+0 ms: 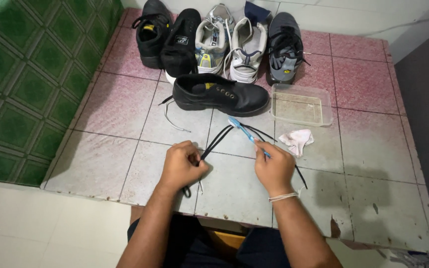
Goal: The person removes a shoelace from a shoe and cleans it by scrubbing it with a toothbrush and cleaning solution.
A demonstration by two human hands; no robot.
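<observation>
A: Hidden or hard to read?

B: Plenty. Fingertips of the left hand [182, 166] curled under, out of sight. Only a short loop of black shoelace [218, 140] peeking out below that fist, at about six o'clock from it. Handle end of the blue toothbrush [244, 131] buried inside the right hand [273, 167]. Far tail of the lace passing behind the right wrist, reappearing toward four o'clock. Both forearms cut off at the bottom edge. Hard to tell whether the bristles actually touch the lace or sit just above it.

A: And the hand poses?

B: Left: clenched around the lace, knuckles up, pinching it near two o'clock of the fist, strands running taut toward one o'clock. Right: closed on the toothbrush handle, thumb side up, brush head pointing to eleven o'clock, pale band around the wrist.

A: Whereabouts on the worktop?

B: Lace stretched across the grey tiled worktop [373, 208], between the two hands, brush head right at the far end of the strands. At twelve o'clock from there, a black leather shoe [219, 93] lying sideways, unlaced, a loose lace trailing off its heel at eight o'clock. Clear plastic tub [301, 104] at two o'clock, a crumpled white cloth [297, 140] just below it, near the right hand. Row of more shoes [224, 42] along the far edge, partly cropped at the top. Green patterned floor [21, 79] off at nine o'clock.
</observation>
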